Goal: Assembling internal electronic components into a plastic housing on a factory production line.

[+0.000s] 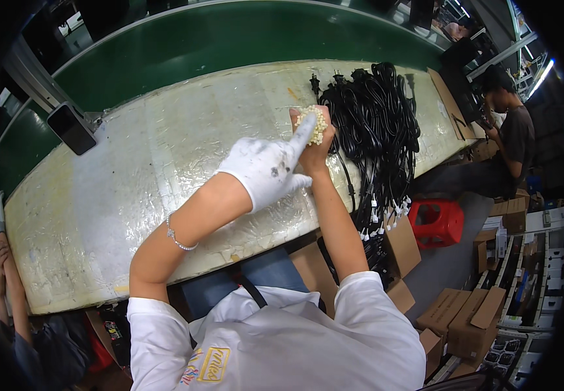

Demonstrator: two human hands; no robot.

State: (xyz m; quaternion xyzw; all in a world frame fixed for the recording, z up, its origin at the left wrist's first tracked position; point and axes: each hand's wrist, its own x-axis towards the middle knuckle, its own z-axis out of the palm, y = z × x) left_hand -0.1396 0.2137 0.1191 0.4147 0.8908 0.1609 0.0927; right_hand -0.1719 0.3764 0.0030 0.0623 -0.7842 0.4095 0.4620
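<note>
My right hand (322,148), bare, is closed around a bunch of small cream-coloured pieces (318,128), whose ends face up; they look like little plugs, but their kind is hard to make out. Over the bunch reaches my left hand (266,166) in a white glove with dark smudges. Its index finger is stretched out onto the pieces and its thumb sticks out apart, while the other fingers are partly hidden. Just right of my right hand lies a heap of black power cords (376,124), with plugs at the far end and white connectors hanging over the near edge.
The long table (132,195) has a clear plastic cover. A black device (71,128) stands at its far left, before a green belt (230,39). A red stool (436,223) and cardboard boxes (448,313) are at right. One person (513,130) sits right; another's arms (10,274) show left.
</note>
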